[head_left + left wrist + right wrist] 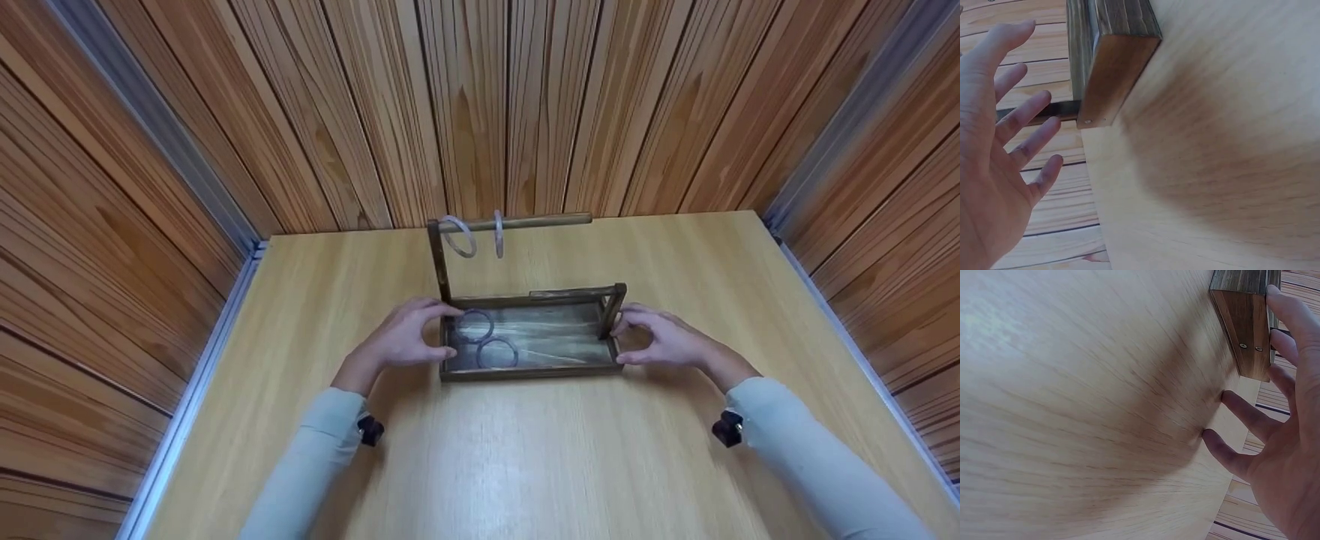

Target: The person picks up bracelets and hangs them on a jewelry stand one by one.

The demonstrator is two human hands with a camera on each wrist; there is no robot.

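A dark wooden tray stand (536, 372) sits on the table, with a tall post at its left end. From that post a rod (551, 220) runs to the right, and two pale rings hang on it, one tilted ring (471, 246) by the post and one upright ring (499, 238). Two purplish rings lie inside the tray at its left. My left hand (401, 331) is at the tray's left end, fingers spread. At the right end, the thumb and fingers of my right hand (664, 337) touch the tray's edge; its lower fingertips (1211, 437) rest on the table.
A shorter post (612, 311) with a short bar stands at the tray's right end. The light wooden table (510, 457) meets plank walls (472, 112) at the back and sides, with metal rails (206, 386) along the side edges.
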